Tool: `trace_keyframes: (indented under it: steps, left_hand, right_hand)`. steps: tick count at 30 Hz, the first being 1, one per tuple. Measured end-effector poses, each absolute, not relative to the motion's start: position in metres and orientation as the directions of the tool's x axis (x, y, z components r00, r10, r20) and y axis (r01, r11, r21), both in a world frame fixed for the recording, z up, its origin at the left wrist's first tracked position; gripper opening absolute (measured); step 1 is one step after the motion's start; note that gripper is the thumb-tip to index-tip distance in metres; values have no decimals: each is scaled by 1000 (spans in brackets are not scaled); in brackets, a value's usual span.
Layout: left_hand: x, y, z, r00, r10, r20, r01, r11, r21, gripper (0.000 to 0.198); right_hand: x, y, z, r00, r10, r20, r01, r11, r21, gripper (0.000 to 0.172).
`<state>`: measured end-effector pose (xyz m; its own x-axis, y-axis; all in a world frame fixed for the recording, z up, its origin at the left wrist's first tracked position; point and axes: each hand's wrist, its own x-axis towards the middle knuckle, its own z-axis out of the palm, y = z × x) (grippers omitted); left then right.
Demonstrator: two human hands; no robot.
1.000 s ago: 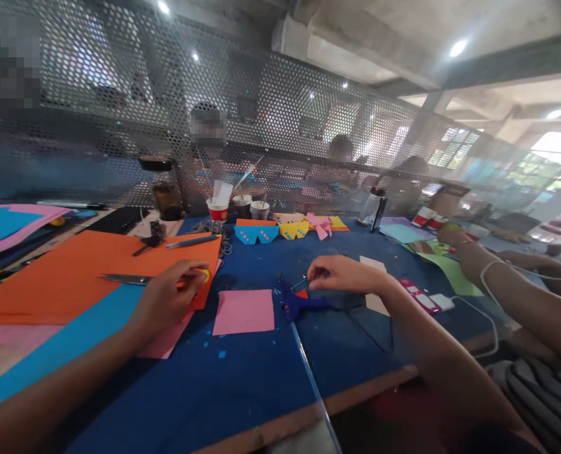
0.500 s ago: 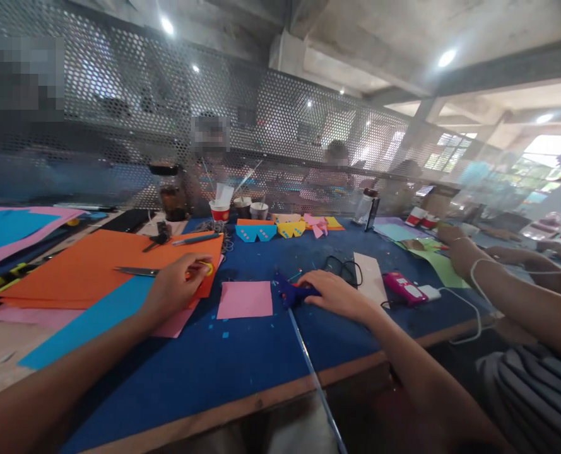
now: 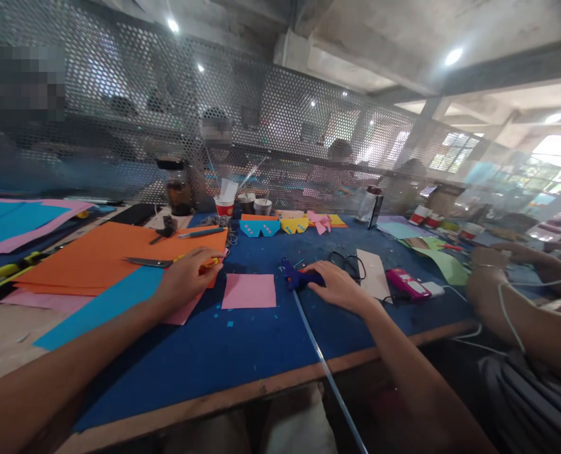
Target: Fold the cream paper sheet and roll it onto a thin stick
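My left hand (image 3: pixel 188 275) is over a pair of scissors (image 3: pixel 150 261) on the orange paper (image 3: pixel 95 252), fingers curled at their yellow handle. The blades point left. My right hand (image 3: pixel 341 284) is closed around the back of a dark blue hot glue gun (image 3: pixel 295 275) lying on the table; a long clear glue stick (image 3: pixel 325 366) runs from it past the front edge. Between my hands a pink paper rectangle (image 3: pixel 249 291) lies flat, with tiny blue scraps near it. Blue paper (image 3: pixel 105 302) sticks out under the orange sheets, below my left wrist.
Folded blue (image 3: pixel 260 227) and yellow (image 3: pixel 293 224) paper pieces stand at the back beside paper cups (image 3: pixel 224 206). A dark jar (image 3: pixel 178 189) is behind. Rightward lie a beige card (image 3: pixel 373 275), a pink device (image 3: pixel 407 284) and a co-worker's arm (image 3: pixel 502 296). A perforated screen (image 3: pixel 280 126) closes the back.
My left hand has settled flatter over the scissors' handle. The view has shifted slightly, while my right hand stays on the glue gun. The co-worker's arm has drawn back to the right.
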<state>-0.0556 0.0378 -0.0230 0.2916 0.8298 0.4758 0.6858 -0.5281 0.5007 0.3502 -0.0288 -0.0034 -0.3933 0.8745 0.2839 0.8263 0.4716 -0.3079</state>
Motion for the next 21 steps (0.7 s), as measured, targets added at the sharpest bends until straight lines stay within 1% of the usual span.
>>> trace_keyframes:
  steps: [5, 10, 15, 21]
  left_hand:
    - [-52, 45, -30, 471, 736, 486, 642, -664, 384, 52]
    - [-53, 51, -35, 550, 673, 494, 592, -732, 337, 45]
    - [-53, 51, -30, 550, 648, 527, 563, -753, 339, 39]
    - [-53, 40, -21, 480, 644, 596, 568, -746, 348, 35]
  right_hand:
    - [347, -30, -5, -324, 848, 420, 836, 464, -292, 23]
    - [345, -28, -7, -310, 795, 522, 825, 498, -267, 16]
    - [346, -26, -9, -299, 770, 563, 825, 505, -253, 14]
    - [344, -26, -7, -298, 767, 568, 834, 499, -236, 16]
